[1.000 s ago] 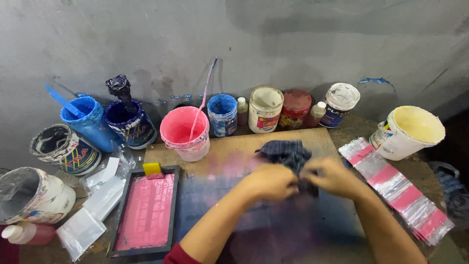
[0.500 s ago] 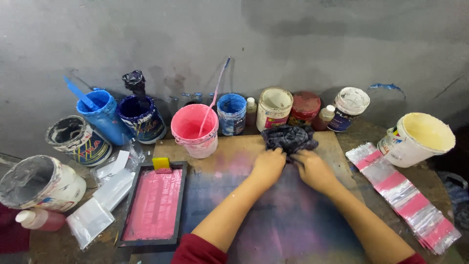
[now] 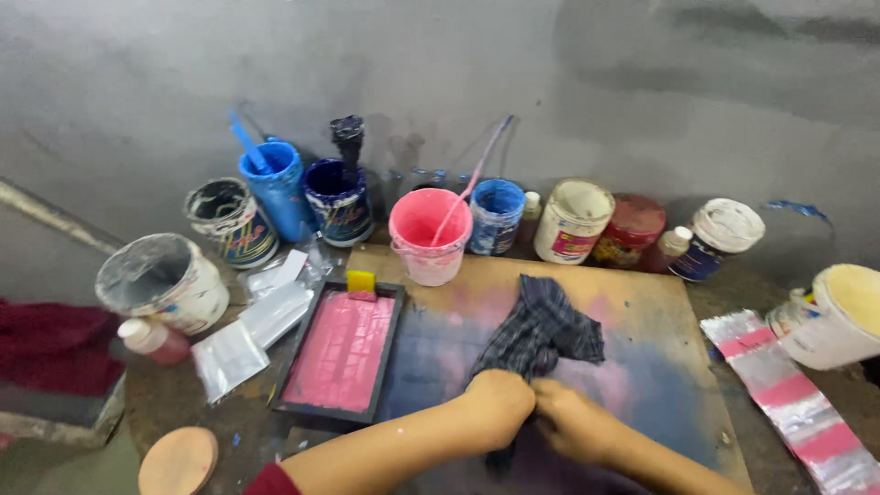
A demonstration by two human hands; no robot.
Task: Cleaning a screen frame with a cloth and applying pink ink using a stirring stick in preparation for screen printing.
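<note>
Fingers of the left hand and right hand curl shut, knuckles meeting, pinching the near edge of the dark checked cloth. It spreads away beyond them over the stained board; the pink screen frame lies left.

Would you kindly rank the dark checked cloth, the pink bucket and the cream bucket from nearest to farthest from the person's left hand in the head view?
1. Dark checked cloth: gripped in the left hand, spread just beyond it.
2. Pink bucket: farther back, at the board's rear edge.
3. Cream bucket: far right, off the board.
</note>
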